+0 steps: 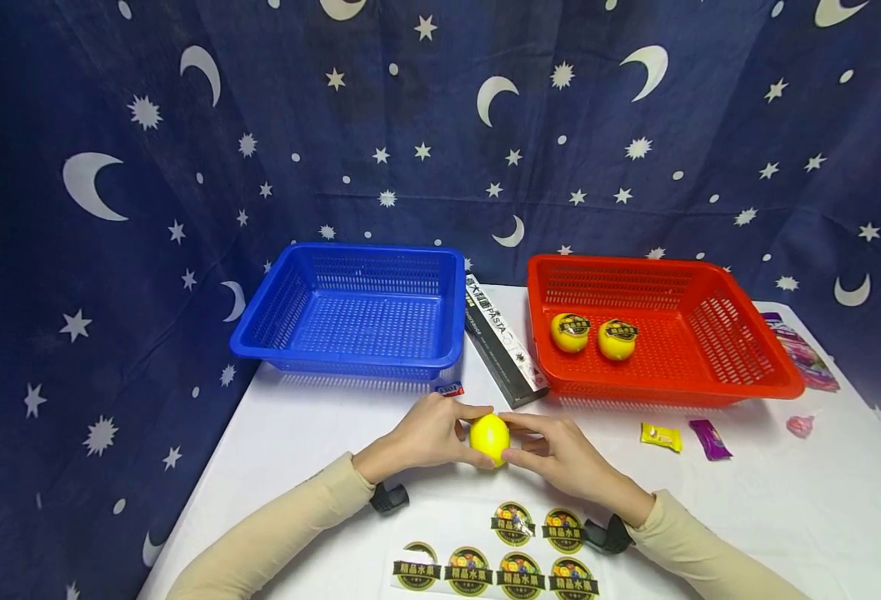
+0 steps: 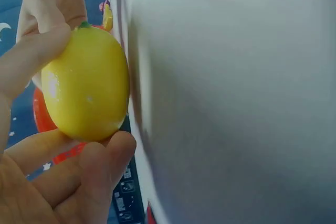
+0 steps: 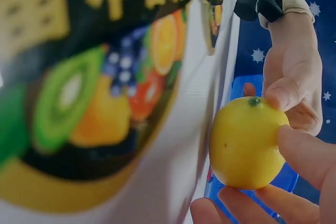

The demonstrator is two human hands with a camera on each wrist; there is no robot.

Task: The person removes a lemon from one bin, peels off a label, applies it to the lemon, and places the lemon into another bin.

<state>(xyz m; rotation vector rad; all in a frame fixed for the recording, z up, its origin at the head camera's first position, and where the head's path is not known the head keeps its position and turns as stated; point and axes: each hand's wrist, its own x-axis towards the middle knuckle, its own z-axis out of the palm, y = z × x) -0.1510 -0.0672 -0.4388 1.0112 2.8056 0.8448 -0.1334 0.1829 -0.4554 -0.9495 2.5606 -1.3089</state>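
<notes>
A yellow lemon (image 1: 489, 440) with a small green stem tip is between both hands over the front middle of the white table. My left hand (image 1: 434, 432) grips it from the left, thumb on one side and fingers on the other. From the right, my right hand (image 1: 566, 457) holds the same lemon between thumb and fingertips. No label shows on the lemon's skin in either wrist view. Below the hands lies a sheet of round black-and-gold fruit stickers (image 1: 468, 572). The red basket (image 1: 710, 392) contains two lemons (image 1: 571, 333), each bearing such a sticker.
A blue basket (image 1: 372, 364) stands at the back left. Between the baskets lies a black pasta box (image 1: 496, 350). Small wrapped candies are scattered about: yellow (image 1: 661, 437), purple (image 1: 709, 439), pink (image 1: 800, 426) and a blue-and-red one (image 1: 450, 389). A purple packet (image 1: 803, 354) lies beside the red basket.
</notes>
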